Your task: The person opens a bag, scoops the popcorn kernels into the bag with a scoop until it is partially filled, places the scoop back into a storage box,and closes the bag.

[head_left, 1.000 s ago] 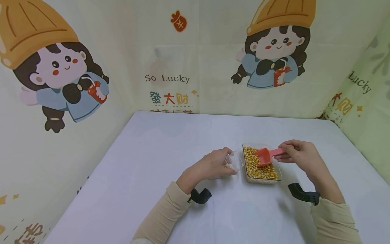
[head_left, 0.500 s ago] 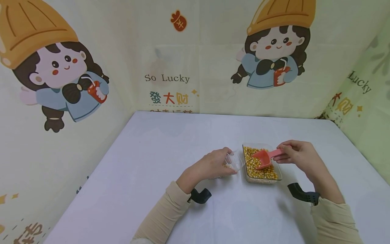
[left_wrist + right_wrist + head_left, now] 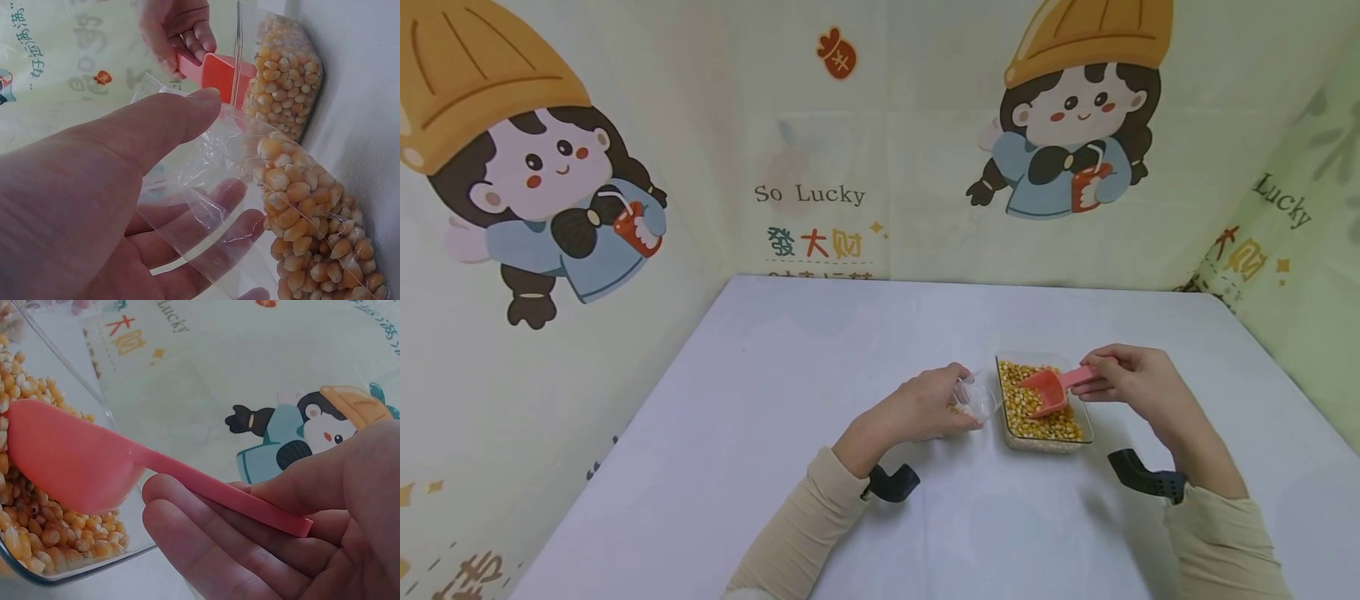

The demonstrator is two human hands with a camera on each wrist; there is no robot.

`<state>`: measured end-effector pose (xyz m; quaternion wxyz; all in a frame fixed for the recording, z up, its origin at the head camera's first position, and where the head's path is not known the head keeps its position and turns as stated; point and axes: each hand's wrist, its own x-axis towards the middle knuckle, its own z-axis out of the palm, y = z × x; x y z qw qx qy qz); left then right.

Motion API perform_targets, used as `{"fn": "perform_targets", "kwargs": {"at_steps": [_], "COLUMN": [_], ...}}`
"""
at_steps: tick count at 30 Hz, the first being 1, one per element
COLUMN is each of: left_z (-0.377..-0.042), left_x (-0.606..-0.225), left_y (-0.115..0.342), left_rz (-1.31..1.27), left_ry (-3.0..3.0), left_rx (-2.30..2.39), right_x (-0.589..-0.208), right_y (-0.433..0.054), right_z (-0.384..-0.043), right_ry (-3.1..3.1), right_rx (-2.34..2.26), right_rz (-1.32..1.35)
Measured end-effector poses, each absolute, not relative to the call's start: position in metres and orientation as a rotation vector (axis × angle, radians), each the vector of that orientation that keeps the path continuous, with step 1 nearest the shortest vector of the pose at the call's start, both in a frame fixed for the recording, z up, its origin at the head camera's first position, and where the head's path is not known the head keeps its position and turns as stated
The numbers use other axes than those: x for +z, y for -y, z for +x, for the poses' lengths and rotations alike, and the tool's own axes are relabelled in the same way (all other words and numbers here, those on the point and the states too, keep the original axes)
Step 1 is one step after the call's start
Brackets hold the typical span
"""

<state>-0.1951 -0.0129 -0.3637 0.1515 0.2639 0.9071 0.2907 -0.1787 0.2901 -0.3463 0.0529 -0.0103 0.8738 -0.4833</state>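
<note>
My left hand (image 3: 917, 408) holds a clear plastic bag (image 3: 979, 397) by its mouth, thumb on one side and fingers on the other. In the left wrist view, corn kernels (image 3: 319, 228) fill the lower part of the bag. Just to its right stands a clear rectangular container (image 3: 1049, 445) of yellow corn kernels. A pink scoop (image 3: 1051, 394) dips its front edge into those kernels. My right hand (image 3: 1138, 379) pinches the scoop's handle from the right, thumb on top and fingers beneath, as the right wrist view shows.
A white table (image 3: 820, 350) spreads around the hands. Behind it and at both sides hangs a cream backdrop (image 3: 925, 167) with cartoon figures and lettering. Black wrist mounts (image 3: 895, 483) sit at both sleeves.
The scoop has shifted slightly left and down into the kernels with the right hand, then stayed nearly still. The left hand and bag keep their place.
</note>
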Motion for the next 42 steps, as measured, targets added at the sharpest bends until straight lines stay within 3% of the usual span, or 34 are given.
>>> {"fn": "perform_targets", "kwargs": {"at_steps": [42], "left_z": [-0.1968], "left_x": [-0.3644], "left_y": [0.0122], "left_rz": [0.734], "left_ry": [-2.595], "left_rx": [0.822], "right_x": [-0.3518], "right_y": [-0.2955], "right_z": [-0.1800], "right_ry": [-2.607], "right_rx": [-1.501], "right_rz": [-0.043]}}
